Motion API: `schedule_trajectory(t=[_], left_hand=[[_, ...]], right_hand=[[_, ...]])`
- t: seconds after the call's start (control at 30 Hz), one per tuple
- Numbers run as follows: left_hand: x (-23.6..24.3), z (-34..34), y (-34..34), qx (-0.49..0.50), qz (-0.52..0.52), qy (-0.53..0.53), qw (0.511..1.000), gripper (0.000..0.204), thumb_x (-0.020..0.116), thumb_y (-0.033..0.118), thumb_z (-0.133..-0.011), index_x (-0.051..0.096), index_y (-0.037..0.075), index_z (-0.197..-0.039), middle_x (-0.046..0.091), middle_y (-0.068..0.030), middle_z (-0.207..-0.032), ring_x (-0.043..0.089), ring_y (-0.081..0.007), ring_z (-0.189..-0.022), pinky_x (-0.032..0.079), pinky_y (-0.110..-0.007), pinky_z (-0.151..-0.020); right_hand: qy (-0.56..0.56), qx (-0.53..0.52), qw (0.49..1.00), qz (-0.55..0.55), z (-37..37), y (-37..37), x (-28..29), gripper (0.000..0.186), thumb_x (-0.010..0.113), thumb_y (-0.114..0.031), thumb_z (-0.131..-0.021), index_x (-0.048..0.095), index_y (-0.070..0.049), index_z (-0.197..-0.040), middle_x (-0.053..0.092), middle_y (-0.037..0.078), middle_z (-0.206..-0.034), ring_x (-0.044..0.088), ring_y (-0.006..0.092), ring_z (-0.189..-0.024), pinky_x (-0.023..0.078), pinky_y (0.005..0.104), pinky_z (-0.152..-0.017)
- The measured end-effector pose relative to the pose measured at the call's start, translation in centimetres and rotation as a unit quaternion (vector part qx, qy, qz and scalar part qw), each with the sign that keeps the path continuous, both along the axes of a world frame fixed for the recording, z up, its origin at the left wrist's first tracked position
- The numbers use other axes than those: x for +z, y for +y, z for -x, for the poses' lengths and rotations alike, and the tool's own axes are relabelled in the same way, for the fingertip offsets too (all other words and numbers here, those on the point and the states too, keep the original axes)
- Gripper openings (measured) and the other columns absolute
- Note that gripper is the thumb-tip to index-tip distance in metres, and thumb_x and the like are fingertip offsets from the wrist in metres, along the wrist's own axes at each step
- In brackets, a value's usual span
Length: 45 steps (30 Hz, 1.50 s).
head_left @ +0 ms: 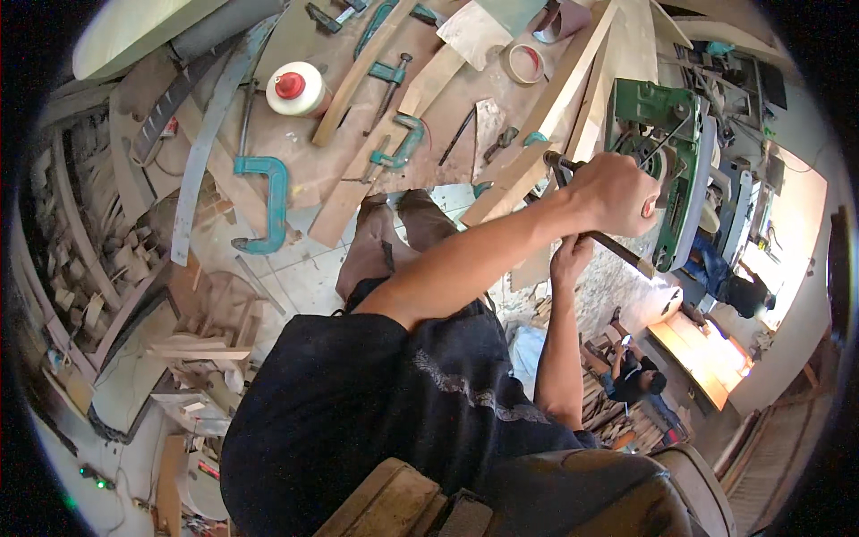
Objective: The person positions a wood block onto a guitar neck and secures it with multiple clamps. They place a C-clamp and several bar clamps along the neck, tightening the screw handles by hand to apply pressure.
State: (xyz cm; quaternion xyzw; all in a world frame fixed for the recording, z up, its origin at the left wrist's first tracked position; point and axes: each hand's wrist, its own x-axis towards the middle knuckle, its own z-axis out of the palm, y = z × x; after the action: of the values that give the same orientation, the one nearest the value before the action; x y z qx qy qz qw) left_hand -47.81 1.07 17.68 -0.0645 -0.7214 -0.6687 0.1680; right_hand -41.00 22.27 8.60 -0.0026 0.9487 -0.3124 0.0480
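Observation:
My left arm reaches across to the right, and my left hand (617, 192) is closed beside a green machine (658, 112) with a wheel and a long grey plate. A dark metal bar (617, 252) runs beneath this hand toward the machine's lower end; a black T-shaped metal piece (557, 163) shows at the wrist. What the left fingers hold is mostly hidden. Below, my right hand (571, 259) is closed round the near end of the dark bar. Pale wooden strips (519, 183) lie on the workbench just left of the hands.
The brown workbench (313, 166) carries a white glue bottle with red cap (291, 87), teal C-clamps (276, 206), curved wooden pieces (358, 89) and a tape roll (523, 64). Wood scraps (98, 268) are piled at left. Two other people (633, 374) are farther off at right.

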Motion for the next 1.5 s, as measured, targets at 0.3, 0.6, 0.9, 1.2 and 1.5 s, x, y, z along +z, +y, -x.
schedule_trajectory(t=[0.3,0.6,0.9,1.2,1.5], left_hand=[[-1.3,3.9,-3.4,-0.41,0.023,0.062,0.91,0.034,0.071,0.024,-0.071,0.049,0.0,-0.06,0.047,-0.0128,-0.053,0.041,-0.0259,-0.048,0.036,-0.039,-0.05],[-0.6,0.1,2.0,0.071,0.015,0.015,0.997,0.028,0.072,0.016,-0.08,0.056,0.001,-0.062,0.052,-0.0094,-0.05,0.049,-0.0078,-0.047,0.04,-0.03,-0.045],[0.3,4.2,-3.8,-0.432,0.082,-0.082,0.895,0.034,0.071,0.016,-0.078,0.047,0.004,-0.057,0.045,0.0015,-0.052,0.042,-0.0051,-0.052,0.031,-0.025,-0.048],[-0.6,-1.0,1.7,0.073,-0.028,-0.077,0.994,0.031,0.07,0.014,-0.085,0.05,0.004,-0.064,0.048,0.0024,-0.058,0.044,-0.0042,-0.057,0.034,-0.022,-0.05],[-0.4,0.6,-0.9,-0.102,0.006,-0.074,0.992,0.031,0.067,0.005,-0.081,0.047,0.004,-0.058,0.045,0.0039,-0.053,0.038,-0.0043,-0.051,0.03,-0.023,-0.047]], right_hand=[[0.007,0.0,0.999,0.039,-0.4,-2.8,2.1,0.021,0.05,-0.01,-0.096,0.057,0.009,-0.103,0.069,0.023,-0.092,0.071,0.0297,-0.086,0.053,0.0373,-0.074],[0.09,0.012,0.996,-0.017,0.5,0.8,-1.5,0.03,0.06,-0.02,-0.091,0.056,0.004,-0.074,0.06,0.027,-0.069,0.058,0.0468,-0.067,0.043,0.0532,-0.06],[0.067,0.018,0.997,0.037,0.1,0.1,0.1,0.029,0.064,-0.021,-0.089,0.053,0.004,-0.081,0.059,0.027,-0.071,0.058,0.047,-0.072,0.044,0.052,-0.063],[0.117,0.033,0.991,0.053,0.0,-0.1,0.3,0.025,0.063,-0.012,-0.086,0.053,-0.001,-0.107,0.063,0.023,-0.076,0.062,0.043,-0.072,0.049,0.0488,-0.061],[0.102,0.053,0.991,0.068,-0.1,0.1,0.2,0.024,0.065,-0.012,-0.085,0.048,-0.002,-0.099,0.06,0.023,-0.07,0.061,0.043,-0.067,0.047,0.0504,-0.055]])
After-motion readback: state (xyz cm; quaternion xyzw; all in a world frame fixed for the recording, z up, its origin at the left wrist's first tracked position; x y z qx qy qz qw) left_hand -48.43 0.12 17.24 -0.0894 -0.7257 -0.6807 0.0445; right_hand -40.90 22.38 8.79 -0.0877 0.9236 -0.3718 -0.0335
